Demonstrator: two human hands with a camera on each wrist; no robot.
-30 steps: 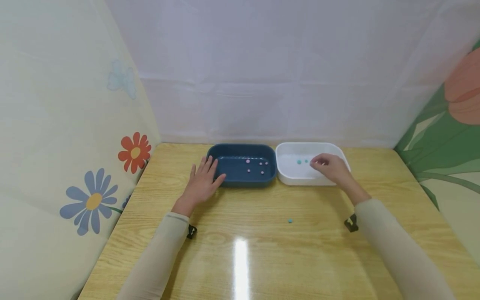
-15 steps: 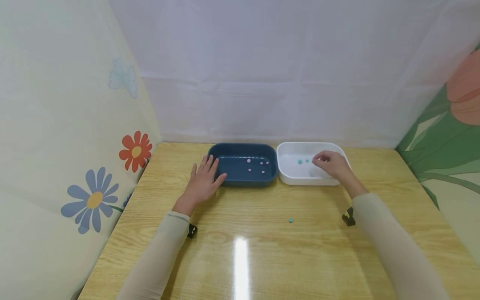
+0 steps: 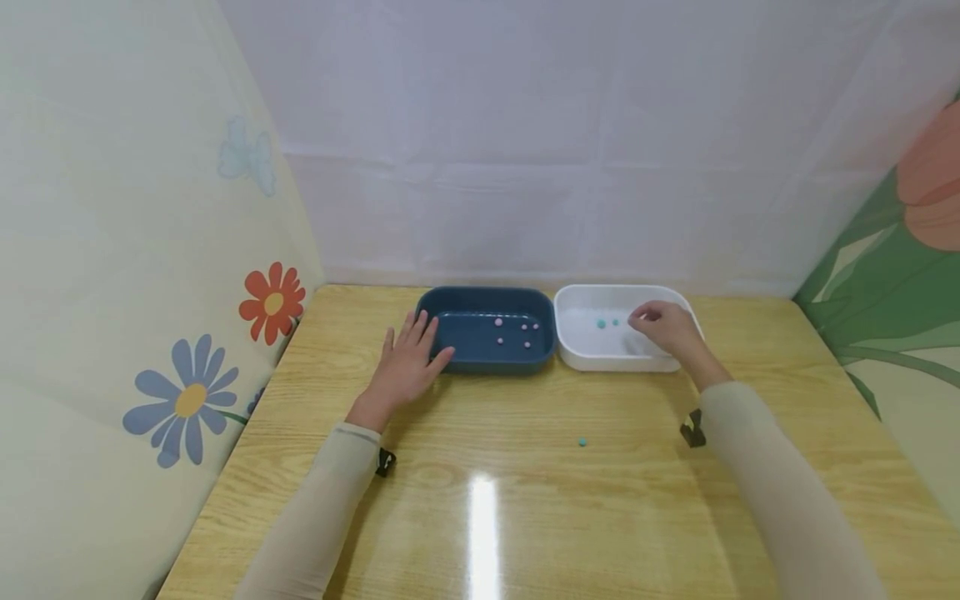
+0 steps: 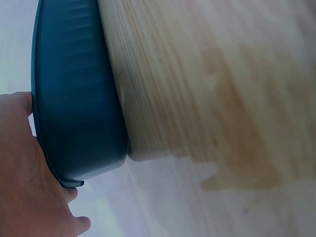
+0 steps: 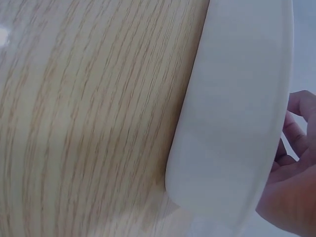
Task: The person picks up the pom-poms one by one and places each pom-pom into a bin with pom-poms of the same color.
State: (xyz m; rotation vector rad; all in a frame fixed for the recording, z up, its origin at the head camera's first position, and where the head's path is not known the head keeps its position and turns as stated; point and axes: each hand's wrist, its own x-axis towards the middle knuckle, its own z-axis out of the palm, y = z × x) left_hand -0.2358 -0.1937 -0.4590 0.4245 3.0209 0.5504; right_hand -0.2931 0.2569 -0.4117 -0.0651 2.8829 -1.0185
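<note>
My left hand (image 3: 406,367) rests with spread, straight fingers on the left end of a dark blue rectangular tub (image 3: 487,367). Its fingers lap over the rim, as the left wrist view also shows. Inside that tub lie several small pink balls (image 3: 498,322). My right hand (image 3: 670,331) hangs over the right part of a white tub (image 3: 615,363), thumb and fingers curled with their tips together. I cannot tell whether a small ball is between those tips. Left of them, two teal balls (image 3: 602,324) lie on the white floor. In the right wrist view, the tub wall partly hides the fingers.
The tubs stand side by side at the back of a wood-grain table (image 3: 450,433), close to a white cloth backdrop (image 3: 480,208). One small teal piece (image 3: 582,442) lies on the table in front of the white tub. Flower-printed panels flank both sides.
My right hand has risen slightly over the white tub and shifted a little right. The left hand stays on the blue tub's rim, and the balls in both tubs keep their places.
</note>
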